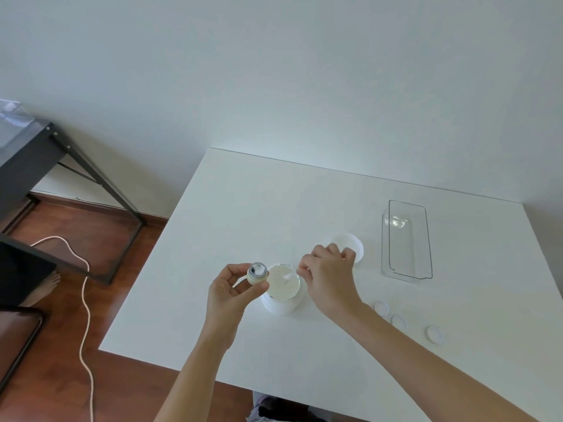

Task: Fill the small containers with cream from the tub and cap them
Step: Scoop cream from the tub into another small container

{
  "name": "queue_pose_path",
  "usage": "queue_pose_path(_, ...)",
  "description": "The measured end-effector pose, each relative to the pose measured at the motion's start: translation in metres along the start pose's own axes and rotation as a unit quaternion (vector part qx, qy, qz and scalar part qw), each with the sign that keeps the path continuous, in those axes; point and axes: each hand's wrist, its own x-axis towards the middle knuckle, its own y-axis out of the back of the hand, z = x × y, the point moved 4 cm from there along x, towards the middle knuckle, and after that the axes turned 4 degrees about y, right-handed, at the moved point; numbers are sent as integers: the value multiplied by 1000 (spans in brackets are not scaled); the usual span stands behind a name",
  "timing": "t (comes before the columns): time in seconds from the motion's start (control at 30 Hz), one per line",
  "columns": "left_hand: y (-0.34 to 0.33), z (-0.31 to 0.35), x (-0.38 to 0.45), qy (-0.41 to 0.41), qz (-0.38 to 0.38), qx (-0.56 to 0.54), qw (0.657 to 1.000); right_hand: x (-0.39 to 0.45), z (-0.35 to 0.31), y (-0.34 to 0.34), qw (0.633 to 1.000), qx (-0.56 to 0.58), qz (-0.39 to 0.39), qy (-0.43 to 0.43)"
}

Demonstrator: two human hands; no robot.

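Observation:
An open white tub of cream [281,295] stands on the white table [243,208]. My left hand [231,292] holds a small round container [257,273] tilted, just left of the tub's rim; its mouth shows some cream. My right hand [327,277] pinches a thin white spatula [289,278] whose tip reaches over the cream in the tub. The tub's white lid [353,242] lies upturned behind my right hand. Three small white caps [381,308] [399,321] [434,334] lie on the table at the right, near my right forearm.
A clear plastic rectangular box [406,242] stands at the table's right. A dark metal-framed desk [36,153] stands at the left over a wooden floor, with a white cable [83,315] trailing across it. A bare foot [45,289] shows at the left.

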Motion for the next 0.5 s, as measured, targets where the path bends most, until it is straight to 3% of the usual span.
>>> queue_pose_path(0.13, 3, 1, -4, 0, 4, 6, 1000, 12, -14, -23, 996, -70, -47, 35)
queue_pose_path(0.3, 5, 3, -6, -3, -4, 11, 1000, 19, -19, -35, 993, -50, -109, 16)
queue_pose_path(0.5, 1, 5, -6, -3, -44, 20, 999, 17, 3, -25, 979, 97, -128, -125)
